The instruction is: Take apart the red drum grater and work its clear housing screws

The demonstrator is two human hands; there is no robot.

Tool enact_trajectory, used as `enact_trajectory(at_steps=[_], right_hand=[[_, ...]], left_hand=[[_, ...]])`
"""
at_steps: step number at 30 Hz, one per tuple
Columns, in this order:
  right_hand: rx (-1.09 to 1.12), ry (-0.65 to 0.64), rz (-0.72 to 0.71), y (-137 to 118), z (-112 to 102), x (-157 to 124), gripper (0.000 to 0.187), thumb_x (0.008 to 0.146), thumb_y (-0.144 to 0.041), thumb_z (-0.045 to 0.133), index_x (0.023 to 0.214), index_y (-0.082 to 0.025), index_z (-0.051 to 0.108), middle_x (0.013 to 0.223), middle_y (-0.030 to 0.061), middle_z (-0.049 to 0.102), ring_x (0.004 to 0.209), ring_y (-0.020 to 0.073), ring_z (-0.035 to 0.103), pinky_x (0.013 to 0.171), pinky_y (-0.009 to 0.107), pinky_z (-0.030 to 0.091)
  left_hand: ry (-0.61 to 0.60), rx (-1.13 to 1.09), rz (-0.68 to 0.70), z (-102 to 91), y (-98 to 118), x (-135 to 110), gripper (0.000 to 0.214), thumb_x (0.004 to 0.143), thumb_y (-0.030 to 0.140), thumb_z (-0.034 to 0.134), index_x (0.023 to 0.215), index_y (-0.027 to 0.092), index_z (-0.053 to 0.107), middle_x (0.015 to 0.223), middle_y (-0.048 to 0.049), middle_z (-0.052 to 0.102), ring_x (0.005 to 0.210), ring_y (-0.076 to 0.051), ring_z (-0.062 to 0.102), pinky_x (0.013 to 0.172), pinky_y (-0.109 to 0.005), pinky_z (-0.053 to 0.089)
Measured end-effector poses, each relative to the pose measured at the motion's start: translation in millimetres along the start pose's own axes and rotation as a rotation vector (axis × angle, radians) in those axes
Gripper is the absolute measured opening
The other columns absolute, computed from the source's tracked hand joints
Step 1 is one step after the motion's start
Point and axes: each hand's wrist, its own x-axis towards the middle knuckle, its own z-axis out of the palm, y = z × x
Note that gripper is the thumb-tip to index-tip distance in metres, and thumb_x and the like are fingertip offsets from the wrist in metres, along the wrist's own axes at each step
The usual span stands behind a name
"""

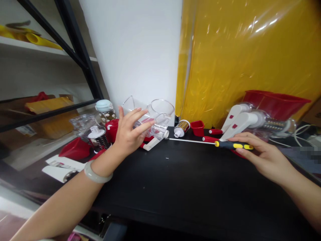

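Here's the clear plastic housing (163, 121), sitting on the black table (180, 197), and the left hand (129, 134) is right over its left side! Fingers stretched out and spread apart, back of the hand to the camera; the thumb's underside is hidden, so I can't tell whether it has hold of the housing or just lies against it. A pale bracelet (96, 173) circles that wrist.

Now look right of the housing: the right hand (264, 159) has its fingers and thumb closed around the handle end of a screwdriver (234, 145), black and yellow. The shaft runs level back towards the housing, its tip right at the white knob (165, 134) on the near side; whether it's seated inside, I can't tell. Just below the housing, a white crank arm (152, 144) slants down to the left.

Close by on the housing's right, a perforated drum (183, 127) lies on its side, then a small red cup (197, 128). Farther right, two white-handled graters (242, 124) stand together under red hoppers (278, 102).

Over on the housing's left there's a bottle (104, 108) with a pale blue lid, a white-capped drum (97, 136) and a red hopper (75, 148) on its side!
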Motion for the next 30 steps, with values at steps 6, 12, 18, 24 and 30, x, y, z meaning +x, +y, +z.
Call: enact_trajectory(at_steps=[6, 12, 18, 24, 30], right_hand=[[0.0, 0.006, -0.002, -1, 3, 2, 0.029, 0.088, -0.052, 0.069, 0.108, -0.034, 0.076, 0.111, 0.0043, 0.071, 0.11, 0.0249, 0.067, 0.103, 0.042, 0.052], [-0.011, 0.006, 0.01, 0, 5, 1, 0.029, 0.088, -0.052, 0.068, 0.108, -0.032, 0.076, 0.111, 0.0053, 0.071, 0.108, 0.0255, 0.067, 0.104, 0.044, 0.051], [0.01, 0.004, 0.002, 2, 4, 1, 0.026, 0.089, -0.049, 0.068, 0.11, -0.035, 0.075, 0.113, 0.0041, 0.071, 0.109, 0.0238, 0.066, 0.104, 0.042, 0.049], [0.014, 0.002, 0.003, 3, 4, 1, 0.025, 0.089, -0.049, 0.068, 0.108, -0.034, 0.075, 0.112, 0.0039, 0.071, 0.11, 0.0239, 0.066, 0.103, 0.041, 0.049], [-0.007, 0.017, -0.012, 6, 4, 0, 0.027, 0.09, -0.05, 0.067, 0.11, -0.034, 0.075, 0.113, 0.0045, 0.07, 0.11, 0.0247, 0.066, 0.099, 0.04, 0.052]], left_hand=[[-0.166, 0.019, -0.053, 6.1, 5, 0, 0.05, 0.09, 0.012, 0.068, 0.131, 0.037, 0.055, 0.14, -0.0067, 0.062, 0.134, -0.028, 0.058, 0.123, -0.068, 0.027], [-0.217, -0.028, -0.091, 5.2, 10, 2, 0.052, 0.09, 0.014, 0.067, 0.136, 0.035, 0.054, 0.143, -0.009, 0.061, 0.132, -0.03, 0.059, 0.122, -0.069, 0.025], [-0.227, -0.039, -0.095, 3.1, 16, 3, 0.05, 0.09, 0.017, 0.067, 0.136, 0.032, 0.053, 0.138, -0.0103, 0.062, 0.127, -0.03, 0.061, 0.122, -0.07, 0.023], [-0.225, -0.052, -0.142, -0.3, 20, 5, 0.053, 0.089, 0.023, 0.071, 0.138, 0.035, 0.051, 0.138, -0.0072, 0.062, 0.123, -0.028, 0.062, 0.123, -0.069, 0.021], [-0.206, -0.065, -0.148, -0.3, 20, 6, 0.051, 0.089, 0.027, 0.071, 0.136, 0.032, 0.054, 0.136, -0.0079, 0.063, 0.12, -0.028, 0.062, 0.123, -0.069, 0.022]])
